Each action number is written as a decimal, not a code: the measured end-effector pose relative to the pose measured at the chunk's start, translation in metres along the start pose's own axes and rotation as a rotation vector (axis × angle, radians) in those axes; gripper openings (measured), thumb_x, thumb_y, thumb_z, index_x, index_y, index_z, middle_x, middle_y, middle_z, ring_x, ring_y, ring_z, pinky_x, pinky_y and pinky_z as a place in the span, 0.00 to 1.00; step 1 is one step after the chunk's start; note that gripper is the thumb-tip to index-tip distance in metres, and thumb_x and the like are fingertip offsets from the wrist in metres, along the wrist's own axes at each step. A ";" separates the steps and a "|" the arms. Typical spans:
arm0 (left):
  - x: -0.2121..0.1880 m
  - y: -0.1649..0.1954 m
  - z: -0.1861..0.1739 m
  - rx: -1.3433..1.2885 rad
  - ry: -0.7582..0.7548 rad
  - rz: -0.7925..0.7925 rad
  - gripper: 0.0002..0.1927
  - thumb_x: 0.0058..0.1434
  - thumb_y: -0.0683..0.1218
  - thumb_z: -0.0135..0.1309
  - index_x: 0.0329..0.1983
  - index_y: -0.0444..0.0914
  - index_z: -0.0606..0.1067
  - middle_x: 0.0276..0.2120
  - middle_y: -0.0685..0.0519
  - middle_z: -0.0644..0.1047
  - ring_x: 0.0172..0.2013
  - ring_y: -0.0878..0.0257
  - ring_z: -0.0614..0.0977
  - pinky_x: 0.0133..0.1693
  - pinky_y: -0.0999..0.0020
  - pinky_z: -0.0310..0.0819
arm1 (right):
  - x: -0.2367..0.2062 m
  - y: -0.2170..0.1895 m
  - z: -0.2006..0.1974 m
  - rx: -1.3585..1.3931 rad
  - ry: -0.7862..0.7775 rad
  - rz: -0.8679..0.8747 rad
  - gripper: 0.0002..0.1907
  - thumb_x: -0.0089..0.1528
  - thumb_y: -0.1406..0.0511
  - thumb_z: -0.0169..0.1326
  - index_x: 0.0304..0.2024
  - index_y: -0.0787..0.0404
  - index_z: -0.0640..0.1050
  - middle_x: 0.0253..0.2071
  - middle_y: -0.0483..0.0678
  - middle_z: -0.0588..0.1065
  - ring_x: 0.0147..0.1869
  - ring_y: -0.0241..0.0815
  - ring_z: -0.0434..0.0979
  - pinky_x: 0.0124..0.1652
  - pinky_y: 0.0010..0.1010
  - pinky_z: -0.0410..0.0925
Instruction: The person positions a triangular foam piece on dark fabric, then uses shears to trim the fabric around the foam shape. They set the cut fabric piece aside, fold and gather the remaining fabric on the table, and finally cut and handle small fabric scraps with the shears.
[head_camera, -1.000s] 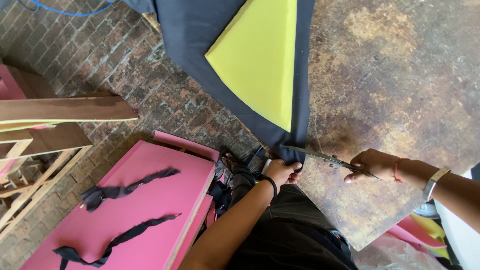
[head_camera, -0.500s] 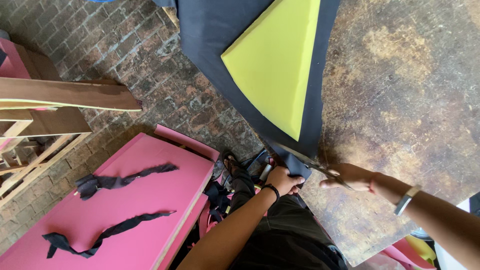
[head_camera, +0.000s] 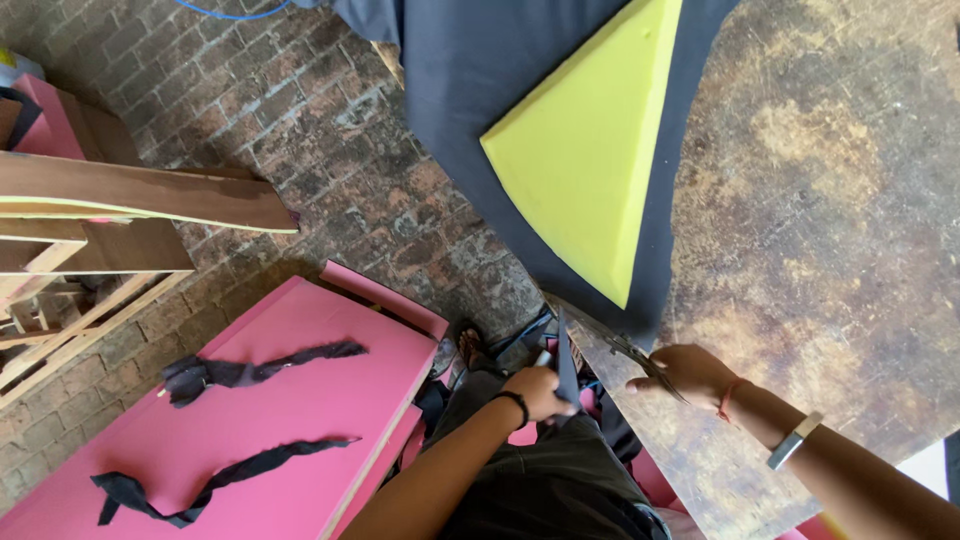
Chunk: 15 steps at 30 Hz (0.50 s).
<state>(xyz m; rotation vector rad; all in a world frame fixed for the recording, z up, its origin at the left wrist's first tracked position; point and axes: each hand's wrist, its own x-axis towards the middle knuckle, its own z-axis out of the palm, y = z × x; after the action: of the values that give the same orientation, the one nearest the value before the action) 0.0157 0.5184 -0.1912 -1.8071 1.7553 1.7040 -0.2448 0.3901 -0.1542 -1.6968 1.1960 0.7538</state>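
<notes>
- Dark navy fabric (head_camera: 470, 110) lies spread over the worn wooden table (head_camera: 830, 230), with one edge hanging off the table's left side above the brick floor (head_camera: 300, 130).
- On the fabric rests a yellow-green foam wedge (head_camera: 590, 160), its point aimed toward the person.
- At the table's near edge, the left hand (head_camera: 540, 392) is clenched on a narrow strip of the fabric (head_camera: 567, 365), which stands up from the fist.
- Just beside it, the right hand (head_camera: 690, 372) grasps a pair of scissors (head_camera: 640, 358), blades pointing toward the fabric's cut edge; whether the blades are apart is too small to tell.
- Left of the person's lap, pink foam slabs (head_camera: 290, 430) carry two dark fabric scraps (head_camera: 250, 372).
- Wooden boards (head_camera: 130, 195) lie stacked at the far left.
</notes>
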 end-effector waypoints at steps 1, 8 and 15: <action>-0.007 -0.015 -0.007 0.055 -0.025 -0.027 0.22 0.56 0.58 0.68 0.32 0.33 0.81 0.32 0.45 0.82 0.31 0.57 0.83 0.41 0.59 0.78 | 0.001 -0.005 0.002 0.083 0.011 -0.029 0.35 0.52 0.36 0.62 0.49 0.52 0.82 0.48 0.51 0.79 0.53 0.50 0.76 0.52 0.45 0.67; -0.010 -0.102 -0.073 0.399 -0.170 0.149 0.27 0.51 0.63 0.65 0.35 0.34 0.81 0.37 0.39 0.82 0.41 0.45 0.83 0.45 0.50 0.77 | -0.010 -0.063 -0.002 0.165 0.010 0.124 0.32 0.52 0.38 0.62 0.34 0.59 0.85 0.27 0.55 0.78 0.30 0.44 0.79 0.33 0.36 0.70; -0.019 -0.235 -0.240 0.020 0.390 -0.254 0.37 0.54 0.66 0.64 0.55 0.35 0.74 0.47 0.38 0.80 0.49 0.43 0.80 0.50 0.49 0.75 | 0.015 -0.130 0.029 0.862 0.053 0.139 0.26 0.56 0.45 0.62 0.43 0.56 0.85 0.25 0.43 0.70 0.27 0.36 0.67 0.26 0.31 0.63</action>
<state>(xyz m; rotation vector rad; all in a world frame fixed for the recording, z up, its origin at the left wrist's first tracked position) 0.3408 0.4395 -0.2266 -2.3592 1.5618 1.3007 -0.1168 0.4267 -0.1372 -0.9253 1.4093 0.1967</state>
